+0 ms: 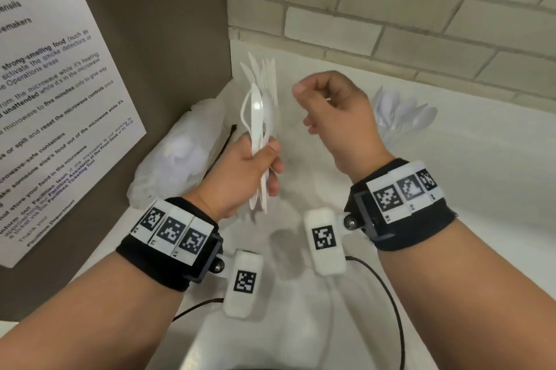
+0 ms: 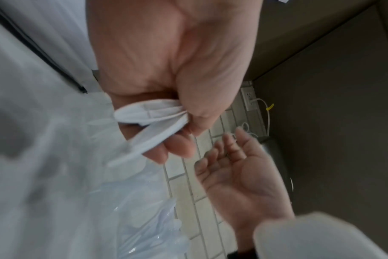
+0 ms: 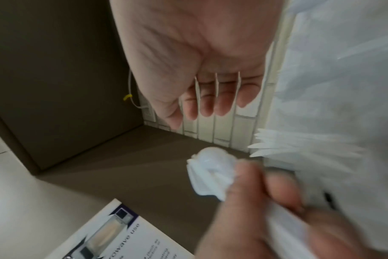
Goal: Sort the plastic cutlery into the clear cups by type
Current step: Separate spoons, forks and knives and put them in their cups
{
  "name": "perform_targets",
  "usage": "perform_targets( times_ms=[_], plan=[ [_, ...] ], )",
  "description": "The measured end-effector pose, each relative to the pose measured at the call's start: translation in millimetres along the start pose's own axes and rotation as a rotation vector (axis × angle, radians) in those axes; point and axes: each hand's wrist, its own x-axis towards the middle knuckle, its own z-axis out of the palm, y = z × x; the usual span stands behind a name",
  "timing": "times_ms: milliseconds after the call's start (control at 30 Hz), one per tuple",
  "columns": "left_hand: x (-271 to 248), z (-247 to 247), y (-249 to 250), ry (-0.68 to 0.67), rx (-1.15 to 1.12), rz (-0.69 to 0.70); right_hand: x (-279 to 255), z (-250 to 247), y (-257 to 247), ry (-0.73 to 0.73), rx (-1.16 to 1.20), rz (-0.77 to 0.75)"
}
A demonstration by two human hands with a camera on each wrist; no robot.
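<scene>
My left hand (image 1: 264, 159) grips a bundle of white plastic cutlery (image 1: 257, 117) by the handles, spoon bowls pointing up. The left wrist view shows the handle ends (image 2: 151, 115) pinched between thumb and fingers. My right hand (image 1: 313, 105) hovers just right of the bundle, fingers loosely curled and holding nothing; its palm (image 3: 206, 98) is bare. Behind the bundle, white knives (image 1: 264, 74) stand upright in a clear cup at the wall. To the right, a clear cup of spoons (image 1: 403, 114) stands on the white counter (image 1: 451, 174).
A clear plastic bag (image 1: 177, 156) with more white cutlery lies at the left against a brown panel, with a black tie (image 1: 222, 147) beside it. A printed microwave notice (image 1: 45, 84) hangs on that panel. A tiled wall closes off the back.
</scene>
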Motion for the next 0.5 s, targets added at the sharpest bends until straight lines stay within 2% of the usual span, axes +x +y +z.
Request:
perform_targets(
  times_ms=[100,200,500],
  plan=[
    [1,2,-3,-0.006,0.086,0.055,6,7,-6,-0.088,-0.118,-0.039],
    [3,3,-5,-0.009,0.091,0.032,11,14,-4,-0.142,-0.199,-0.005],
    [1,7,-9,-0.009,0.169,0.072,9,16,-5,-0.088,-0.135,0.080]
  ],
)
